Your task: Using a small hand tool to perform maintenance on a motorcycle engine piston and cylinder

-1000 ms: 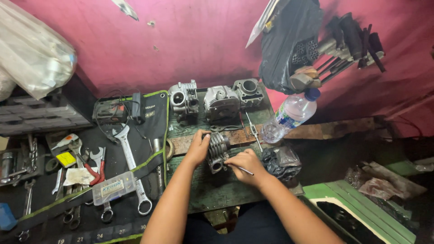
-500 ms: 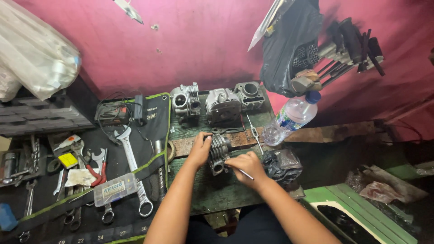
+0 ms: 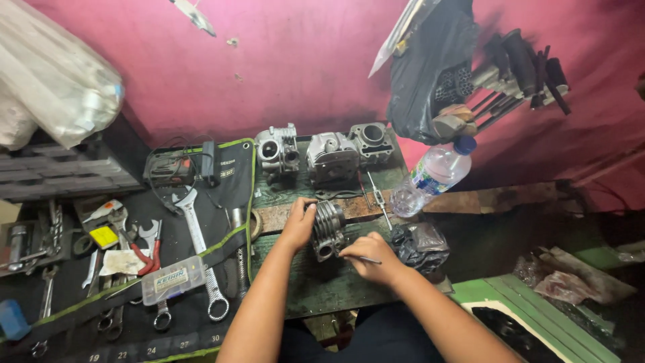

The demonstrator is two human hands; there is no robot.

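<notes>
Little has moved since the earlier frame: your hands stay on the same part, and your right hand (image 3: 366,257) has shifted only slightly at its lower end. Your left hand (image 3: 297,225) is closed around the left side of the finned cylinder (image 3: 328,228), steadying it at the centre of the frame on the green bench (image 3: 322,289). Your right-hand grip is pinched shut on a thin metal tool (image 3: 363,258) whose tip meets the cylinder's lower opening. A black bag (image 3: 418,245) lies just right of your right hand. Three engine parts (image 3: 329,156) stand along the bench's far edge, a water bottle (image 3: 433,176) lies right of them, and wrenches (image 3: 195,252) lie on the mat at lower left.
</notes>
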